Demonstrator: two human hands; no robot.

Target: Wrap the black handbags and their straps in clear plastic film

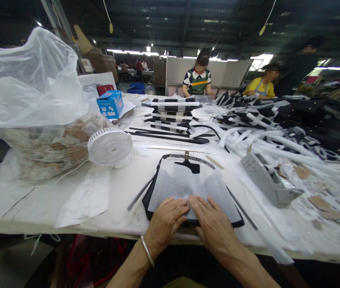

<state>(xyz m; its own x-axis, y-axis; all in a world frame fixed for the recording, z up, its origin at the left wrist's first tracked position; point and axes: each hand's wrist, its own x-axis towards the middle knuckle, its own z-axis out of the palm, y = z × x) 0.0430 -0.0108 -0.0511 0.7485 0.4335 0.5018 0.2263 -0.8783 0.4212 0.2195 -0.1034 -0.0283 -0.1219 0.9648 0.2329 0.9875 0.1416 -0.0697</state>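
Observation:
A black handbag lies near the table's front edge, with a thin white sheet spread over its front. My left hand rests flat on the sheet's lower part, fingers stretched forward. Beside it, my right hand presses on the same sheet with its fingers extended and slightly apart. Past the sheet's far edge show a black flap tab with a metal clasp and a handle wrapped in clear film. Strap ends in wrapping stick out on both sides of the bag.
To the left stand a white fan, a blue box and a large clear plastic bag of small packets. A grey tape dispenser sits at right, by white foam strips. Wrapped black bundles lie behind; co-workers are across the table.

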